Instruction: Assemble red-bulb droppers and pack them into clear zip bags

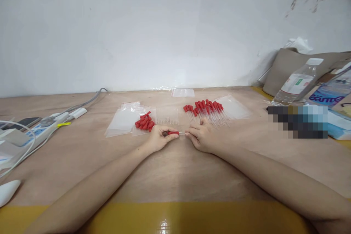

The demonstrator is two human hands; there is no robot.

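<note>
My left hand (159, 138) pinches a red rubber bulb (173, 132) at the table's middle. My right hand (201, 137) pinches a thin clear glass tube (182, 133) whose end meets that bulb. Just beyond my left hand lies a small heap of loose red bulbs (144, 121). A row of bare clear tubes (167, 116) lies behind the hands. Beyond my right hand sits a spread of assembled droppers with red bulbs (207, 109).
Clear plastic bags (123, 119) lie left of the bulbs, more (233, 106) right of the droppers. A power strip with cables (45, 126) sits far left. Water bottles (297, 82) and a grey bag (285, 67) stand at the right. Yellow tape (175, 217) lines the front edge.
</note>
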